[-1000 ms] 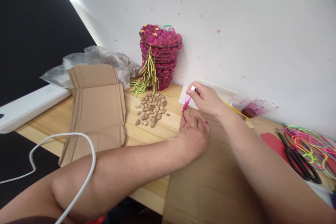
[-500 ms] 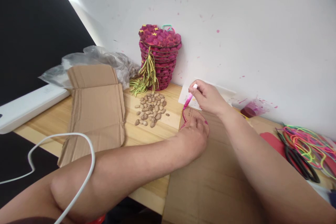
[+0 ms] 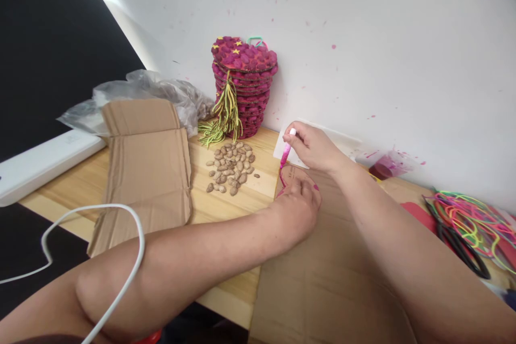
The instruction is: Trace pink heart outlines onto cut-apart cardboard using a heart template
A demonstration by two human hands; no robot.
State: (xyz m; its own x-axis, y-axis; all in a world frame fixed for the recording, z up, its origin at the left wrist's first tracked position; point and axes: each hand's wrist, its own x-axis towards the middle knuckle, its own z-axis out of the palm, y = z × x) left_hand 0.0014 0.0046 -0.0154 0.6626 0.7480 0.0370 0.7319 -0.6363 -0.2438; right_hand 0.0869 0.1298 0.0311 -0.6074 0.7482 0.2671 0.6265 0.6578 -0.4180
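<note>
My right hand grips a pink marker pen with a white end, held nearly upright. The pen's tip rests at the left upper edge of a small rounded cardboard piece, where a dark pink line follows the rim. With bent fingers, my left hand presses this piece down, hiding its lower part. Under both lies a large brown cardboard sheet. Pink marks show on the small piece beside my left fingers.
Peanuts lie left of my hands. Behind them stands a magenta textured basket with a green tassel. A folded cardboard, plastic bag and white cable are left; black scissors and colourful cords are right.
My right hand has shifted slightly left, and the marker pen stands more upright. The left hand stays pressed on the small cardboard piece.
</note>
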